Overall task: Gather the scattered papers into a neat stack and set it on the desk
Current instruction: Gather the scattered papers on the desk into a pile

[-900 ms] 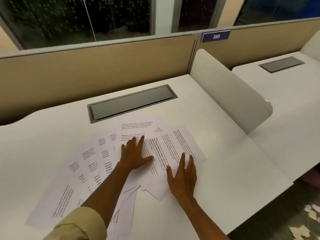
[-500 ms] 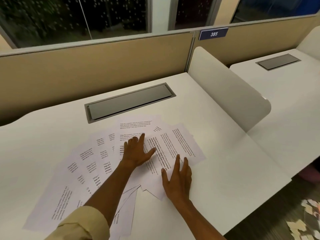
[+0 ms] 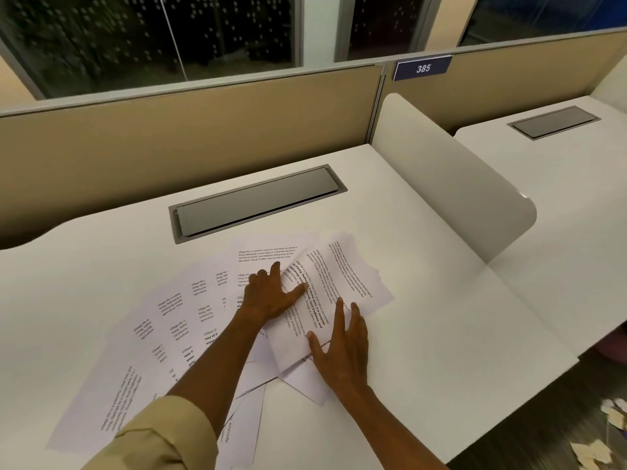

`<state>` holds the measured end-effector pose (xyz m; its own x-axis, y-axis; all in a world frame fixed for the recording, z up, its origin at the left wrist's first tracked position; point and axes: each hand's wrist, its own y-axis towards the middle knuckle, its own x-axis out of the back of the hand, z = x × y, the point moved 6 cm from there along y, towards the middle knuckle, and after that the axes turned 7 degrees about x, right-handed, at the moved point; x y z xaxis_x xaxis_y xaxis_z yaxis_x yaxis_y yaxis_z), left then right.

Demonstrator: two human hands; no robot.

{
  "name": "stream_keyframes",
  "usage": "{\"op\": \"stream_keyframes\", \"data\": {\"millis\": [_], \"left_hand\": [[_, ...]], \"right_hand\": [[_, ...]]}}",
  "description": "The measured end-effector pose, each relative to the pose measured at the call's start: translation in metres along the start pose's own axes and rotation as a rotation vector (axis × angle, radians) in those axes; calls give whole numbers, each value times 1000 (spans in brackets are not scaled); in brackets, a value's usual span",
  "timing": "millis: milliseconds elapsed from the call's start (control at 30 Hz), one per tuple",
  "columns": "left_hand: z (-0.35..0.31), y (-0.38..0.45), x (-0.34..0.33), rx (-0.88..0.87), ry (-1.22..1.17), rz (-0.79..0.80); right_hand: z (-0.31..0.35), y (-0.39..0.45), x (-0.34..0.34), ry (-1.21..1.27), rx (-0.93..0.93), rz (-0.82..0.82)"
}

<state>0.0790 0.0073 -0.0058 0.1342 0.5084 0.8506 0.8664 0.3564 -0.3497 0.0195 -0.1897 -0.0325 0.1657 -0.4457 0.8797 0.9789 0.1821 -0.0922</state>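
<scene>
Nearest the camera, a rolled tan sleeve [image 3: 152, 435] covers the left forearm, which reaches across printed papers [image 3: 169, 327] fanned over a white desk [image 3: 424, 334]. Both hands lie flat and open on the sheets, grasping nothing. The right hand [image 3: 342, 351] spreads its fingers over the lower edge of the rightmost pages, its thumb lying on the near corner of a sheet and its fingertips on printed text. Just beyond it and to the left, the left hand [image 3: 271, 296] presses palm-down on the middle of the spread, thumb stretched toward a page that buckles upward between the two hands. The remaining sheets trail away to the left and toward the desk's near edge, overlapping loosely, not yet squared into a pile. Farther back, a grey recessed cover [image 3: 254, 201] is set into the desktop beyond the papers. A white rounded divider [image 3: 451, 184] separates this desk from the neighbouring one at right. Behind stands a tan partition [image 3: 186, 123] carrying a blue sign [image 3: 422, 67] reading 385, with dark windows [image 3: 152, 32] above.
</scene>
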Motion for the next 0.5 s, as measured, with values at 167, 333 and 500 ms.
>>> {"op": "stream_keyframes", "data": {"millis": [167, 333, 500], "left_hand": [[-5, 8, 5, 6, -31, 98], [-6, 9, 10, 48, -78, 87], [-2, 11, 17, 69, -133, 56]], "right_hand": [[-3, 6, -3, -17, 49, 36], [-3, 5, -3, -28, 81, 48], [-1, 9, -2, -30, 117, 63]]}}
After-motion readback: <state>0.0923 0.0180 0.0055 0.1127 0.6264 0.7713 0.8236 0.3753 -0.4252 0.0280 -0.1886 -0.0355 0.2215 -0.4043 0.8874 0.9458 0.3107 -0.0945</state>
